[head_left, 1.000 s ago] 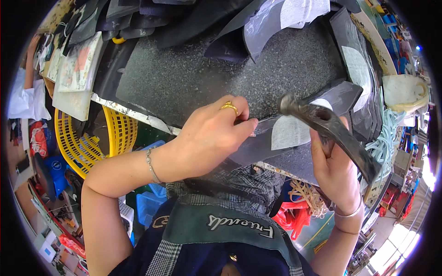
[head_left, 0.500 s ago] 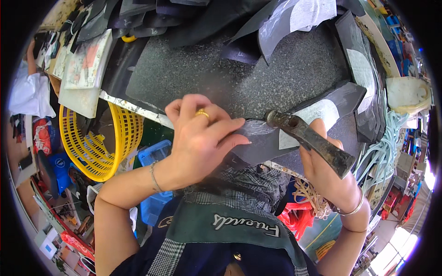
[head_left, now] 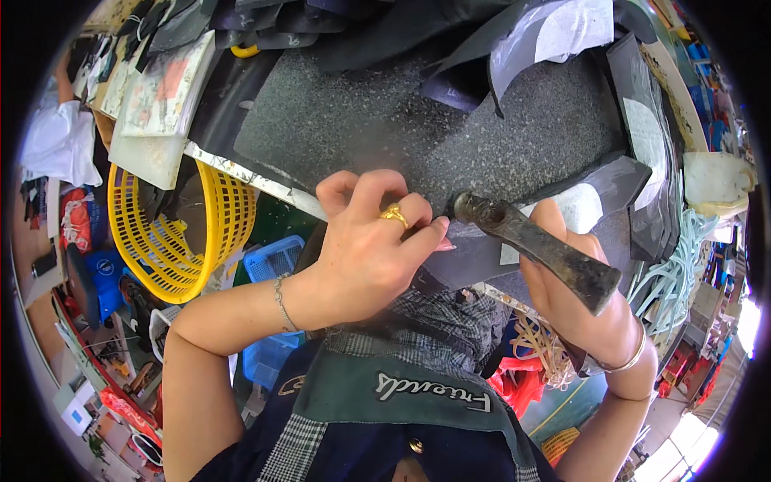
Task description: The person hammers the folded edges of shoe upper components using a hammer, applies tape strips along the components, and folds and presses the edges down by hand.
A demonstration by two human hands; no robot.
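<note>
My right hand (head_left: pixel 566 277) grips a worn, dark metal hammer (head_left: pixel 546 253). The hammer's head rests at or just above the edge of a dark grey flat piece (head_left: pixel 466 261) with a white patch. My left hand (head_left: pixel 373 241), with a gold ring, has curled fingers; its thumb and forefinger close on that piece's edge beside the hammer head. The pinched edge is partly hidden by the fingertips. Beneath them lies a speckled dark grey board (head_left: pixel 345 120) on the worktable.
More dark sheet pieces (head_left: pixel 450 48) lie at the far side, with a stack (head_left: pixel 642 145) at the right. Pale blue strips (head_left: pixel 675 257) hang near it. On the left stand a yellow basket (head_left: pixel 210 233) and a blue basket (head_left: pixel 273 261), below the table's white edge (head_left: pixel 257 178).
The hammer head has shifted slightly left, closer to my left fingertips. My left hand has moved right and its fingers have curled more. The whole view has shifted slightly.
</note>
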